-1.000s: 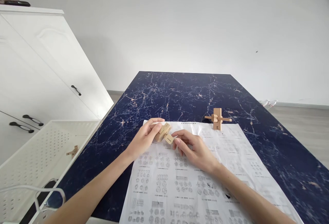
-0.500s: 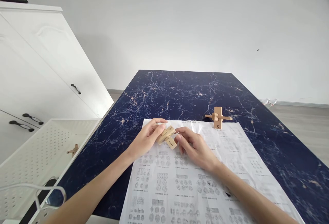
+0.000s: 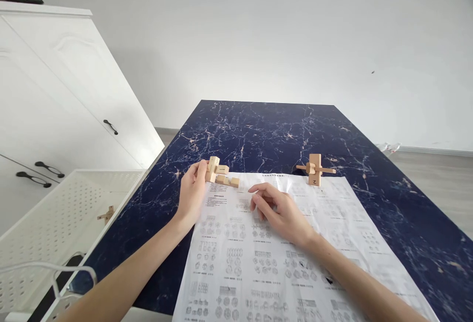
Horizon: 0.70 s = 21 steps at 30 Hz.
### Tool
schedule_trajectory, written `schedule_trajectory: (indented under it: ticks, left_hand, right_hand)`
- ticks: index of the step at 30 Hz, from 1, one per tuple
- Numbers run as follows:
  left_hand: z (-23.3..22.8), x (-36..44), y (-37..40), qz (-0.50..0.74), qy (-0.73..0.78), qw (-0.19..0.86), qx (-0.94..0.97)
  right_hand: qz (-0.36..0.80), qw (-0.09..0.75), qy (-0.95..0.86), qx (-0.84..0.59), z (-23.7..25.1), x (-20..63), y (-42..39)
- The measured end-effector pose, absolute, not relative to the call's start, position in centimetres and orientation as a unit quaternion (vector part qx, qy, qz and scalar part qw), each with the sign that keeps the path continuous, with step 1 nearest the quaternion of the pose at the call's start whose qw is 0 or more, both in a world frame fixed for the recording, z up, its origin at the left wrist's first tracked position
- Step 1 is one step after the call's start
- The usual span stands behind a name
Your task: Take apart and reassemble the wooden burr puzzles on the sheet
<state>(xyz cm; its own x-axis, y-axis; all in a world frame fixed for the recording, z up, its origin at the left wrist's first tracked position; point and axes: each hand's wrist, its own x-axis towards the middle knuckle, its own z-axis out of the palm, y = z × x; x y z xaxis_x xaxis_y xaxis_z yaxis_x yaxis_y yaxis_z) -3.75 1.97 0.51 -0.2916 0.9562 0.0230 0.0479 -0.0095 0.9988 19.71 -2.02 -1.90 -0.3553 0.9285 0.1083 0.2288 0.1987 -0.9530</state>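
Note:
My left hand [image 3: 192,186] pinches pale wooden interlocking puzzle pieces [image 3: 213,168] at the upper left corner of the printed sheet [image 3: 273,258]. One notched wooden bar [image 3: 228,181] lies low, just beside the pinched part; whether it is joined to it I cannot tell. Over the middle of the sheet rests my right hand [image 3: 283,213], its fingers loosely bent and apart with nothing between them. Beyond it, an assembled wooden cross-shaped puzzle [image 3: 314,169] marked with a "2" stands at the sheet's far edge.
The sheet, covered in small puzzle diagrams, lies on a dark blue marbled table [image 3: 258,129]. On the left is a white perforated basket [image 3: 40,223] with another small wooden puzzle [image 3: 107,214] in it. A white cabinet [image 3: 66,90] stands behind the basket.
My left hand has moved left and away from me with the puzzle pieces, turning them. They are now apart from my right hand, which has stayed nearly in place.

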Motion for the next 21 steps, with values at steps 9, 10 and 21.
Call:
schedule_trajectory:
  ticks: [9,10,21]
  left_hand:
    - [1.1,-2.7,0.8,0.465,0.538,0.441,0.547]
    - [1.1,-2.6,0.7,0.459,0.535,0.455,0.545]
    - [1.2,-2.6,0.9,0.452,0.512,0.541,0.491]
  right_hand:
    - [0.257,0.407,-0.74,-0.47,-2.7,19.6,-1.4]
    - [0.244,0.404,-0.754,-0.457,-2.8,19.6,-1.4]
    - [0.281,0.381,-0.763,-0.44,-2.4,19.5,-1.5]
